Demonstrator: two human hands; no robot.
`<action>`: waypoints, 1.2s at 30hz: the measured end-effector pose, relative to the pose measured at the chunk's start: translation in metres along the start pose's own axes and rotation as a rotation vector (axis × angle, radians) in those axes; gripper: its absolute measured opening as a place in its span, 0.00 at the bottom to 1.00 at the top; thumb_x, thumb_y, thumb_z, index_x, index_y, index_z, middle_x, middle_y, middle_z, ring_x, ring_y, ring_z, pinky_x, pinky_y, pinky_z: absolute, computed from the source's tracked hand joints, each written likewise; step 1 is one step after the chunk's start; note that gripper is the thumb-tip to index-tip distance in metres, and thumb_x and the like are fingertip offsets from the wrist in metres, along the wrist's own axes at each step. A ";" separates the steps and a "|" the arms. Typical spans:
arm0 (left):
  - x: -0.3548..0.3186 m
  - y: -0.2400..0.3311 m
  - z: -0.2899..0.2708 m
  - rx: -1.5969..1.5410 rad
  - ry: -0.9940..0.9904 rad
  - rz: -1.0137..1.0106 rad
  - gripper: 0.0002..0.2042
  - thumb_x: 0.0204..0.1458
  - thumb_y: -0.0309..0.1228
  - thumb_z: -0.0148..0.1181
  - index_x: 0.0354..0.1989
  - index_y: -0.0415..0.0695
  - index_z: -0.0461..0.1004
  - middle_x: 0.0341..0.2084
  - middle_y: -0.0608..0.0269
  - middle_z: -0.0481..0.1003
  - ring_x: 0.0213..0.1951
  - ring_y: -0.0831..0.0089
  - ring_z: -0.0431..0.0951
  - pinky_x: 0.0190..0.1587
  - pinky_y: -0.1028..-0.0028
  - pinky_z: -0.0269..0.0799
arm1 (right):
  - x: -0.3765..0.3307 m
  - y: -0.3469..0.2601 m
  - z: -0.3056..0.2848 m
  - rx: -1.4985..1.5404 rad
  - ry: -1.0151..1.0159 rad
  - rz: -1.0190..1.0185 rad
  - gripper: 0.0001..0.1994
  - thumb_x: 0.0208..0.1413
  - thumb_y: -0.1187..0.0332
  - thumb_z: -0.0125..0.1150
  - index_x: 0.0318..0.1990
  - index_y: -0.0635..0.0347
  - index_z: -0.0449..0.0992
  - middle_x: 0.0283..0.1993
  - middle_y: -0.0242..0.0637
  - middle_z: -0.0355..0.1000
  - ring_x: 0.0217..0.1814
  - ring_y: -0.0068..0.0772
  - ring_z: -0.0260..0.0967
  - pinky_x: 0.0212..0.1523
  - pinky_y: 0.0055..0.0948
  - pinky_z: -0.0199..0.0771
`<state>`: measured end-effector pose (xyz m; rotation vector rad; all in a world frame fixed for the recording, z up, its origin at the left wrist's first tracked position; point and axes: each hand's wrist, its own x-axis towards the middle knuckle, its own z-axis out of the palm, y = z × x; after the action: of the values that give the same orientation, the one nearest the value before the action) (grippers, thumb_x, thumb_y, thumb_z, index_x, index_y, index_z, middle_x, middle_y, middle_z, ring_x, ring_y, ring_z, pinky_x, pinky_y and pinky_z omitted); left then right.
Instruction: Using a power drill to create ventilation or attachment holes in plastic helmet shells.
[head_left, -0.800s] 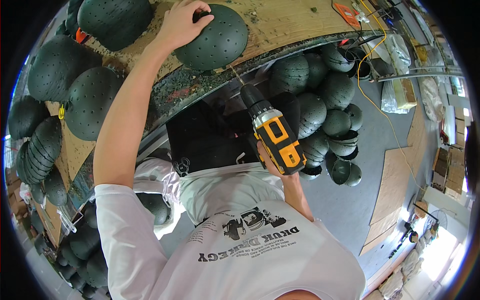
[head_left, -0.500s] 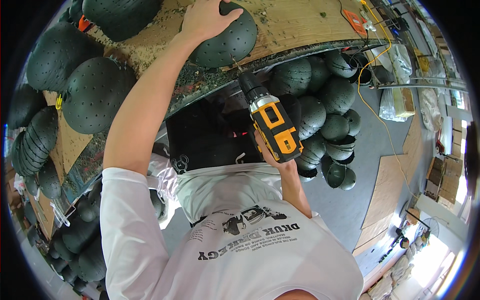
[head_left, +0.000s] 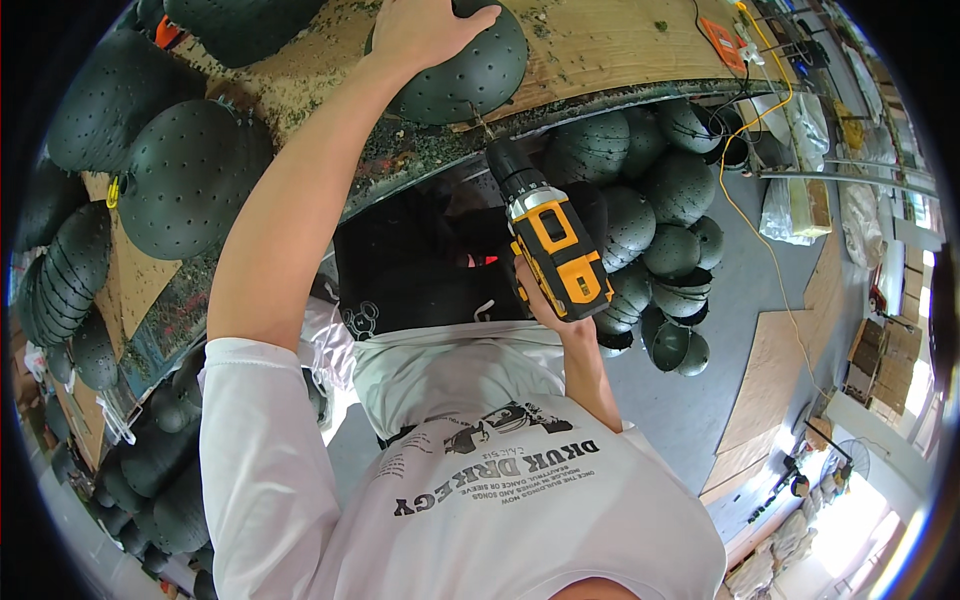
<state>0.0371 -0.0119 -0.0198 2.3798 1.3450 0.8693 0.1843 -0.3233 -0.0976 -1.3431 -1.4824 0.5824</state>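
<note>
A dark green, dome-shaped plastic bowl [head_left: 470, 75] lies upside down at the near edge of the workbench, with rows of small holes across its shell. My left hand [head_left: 430, 35] clasps its top, thumb stretched to the right; the other fingers are partly cut off by the frame. In my right hand [head_left: 540, 290] is a yellow and black cordless drill [head_left: 555, 245], held by its handle and pointing up and away from me. Its thin bit [head_left: 486, 125] reaches the bowl's near rim; whether it has entered the plastic I cannot tell.
Green shavings litter the cardboard-covered workbench [head_left: 600, 60]. More perforated bowls [head_left: 190, 180] stand to the left, and piled bowls [head_left: 680, 190] fill the space beneath the bench on the right. A yellow cord [head_left: 745, 220] runs down the right side, past flat cardboard [head_left: 770, 400] on the floor.
The bowl and my left hand sit slightly higher and further right in the picture. The drill has shifted a little to the right, its bit still at the bowl's near rim.
</note>
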 end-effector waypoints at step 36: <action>-0.001 -0.001 0.004 0.015 0.051 0.010 0.20 0.58 0.46 0.67 0.46 0.43 0.72 0.43 0.52 0.75 0.48 0.52 0.76 0.55 0.53 0.68 | 0.024 -0.024 -0.010 -0.014 -0.105 0.090 0.15 0.48 0.74 0.72 0.43 0.71 0.79 0.37 0.36 0.74 0.33 0.27 0.78 0.34 0.23 0.73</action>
<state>0.0388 -0.0115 -0.0241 2.3927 1.3645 0.9316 0.1861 -0.3099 -0.0650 -1.4142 -1.5188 0.7105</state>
